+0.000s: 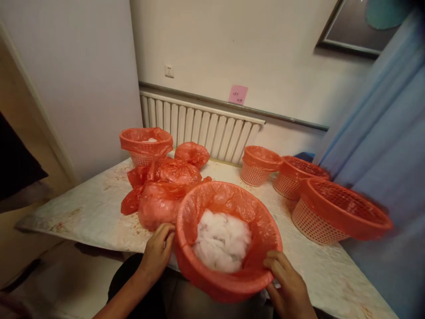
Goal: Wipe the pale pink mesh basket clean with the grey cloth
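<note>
In front of me a waste basket lined with a red plastic bag leans toward me at the table's near edge. White fluffy stuffing, like cotton, lies in the bottom of it. The bag is folded out over the rim all round. My right hand grips the bag at the right of the rim, fingers over the top and thumb below. At the left side, my left hand is closed in a pinch close against the rim; what its fingertips hold is hidden.
Filled red bags lie left of the basket. Behind them stands another lined basket with some white stuffing. Several bag-lined baskets stand on the right of the patterned table. A radiator and a blue curtain border it.
</note>
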